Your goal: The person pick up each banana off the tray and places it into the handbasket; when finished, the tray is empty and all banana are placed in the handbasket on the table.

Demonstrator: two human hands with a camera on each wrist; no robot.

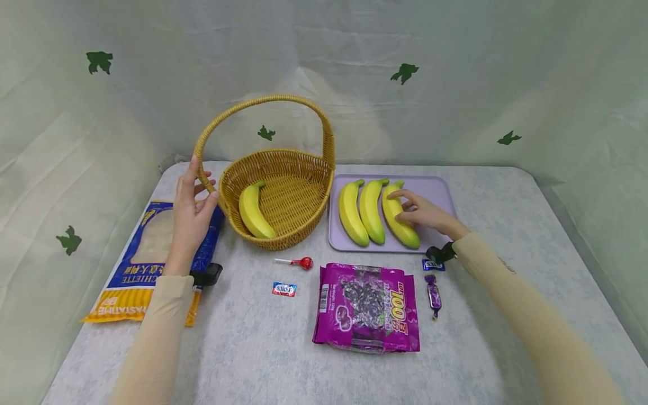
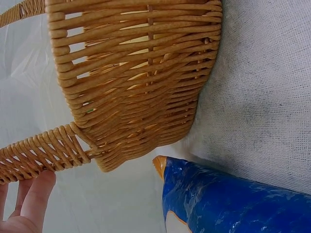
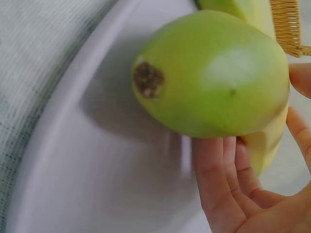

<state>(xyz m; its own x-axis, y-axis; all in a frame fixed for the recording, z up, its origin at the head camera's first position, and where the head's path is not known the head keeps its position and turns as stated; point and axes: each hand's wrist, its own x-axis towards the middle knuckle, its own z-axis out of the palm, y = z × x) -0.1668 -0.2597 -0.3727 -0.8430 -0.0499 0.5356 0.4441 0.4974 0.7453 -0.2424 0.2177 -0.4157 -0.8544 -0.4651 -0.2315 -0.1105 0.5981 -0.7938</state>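
Note:
A wicker basket (image 1: pixel 298 169) with a tall arched handle (image 1: pixel 268 99) stands at the back, one banana (image 1: pixel 253 212) lying inside at its left. My left hand (image 1: pixel 191 216) holds the lower left part of that handle, thumb against the weave in the left wrist view. On a lilac tray (image 1: pixel 439 185) to the right lie two bananas side by side, a left one (image 1: pixel 351 214) and a middle one (image 1: pixel 372 211). My right hand (image 1: pixel 424 212) grips the rightmost banana (image 1: pixel 406 235), with thumb and fingers on either side. Its green tip end faces the right wrist camera.
A blue and yellow pasta bag (image 1: pixel 118 284) lies left of the basket. Nearer the front are a red lollipop (image 1: pixel 306 262), a small red-blue candy (image 1: pixel 284 289) and a purple candy bag (image 1: pixel 364 306). A blue candy (image 1: pixel 432 265) and a purple wrapped candy (image 1: pixel 433 295) lie below the tray.

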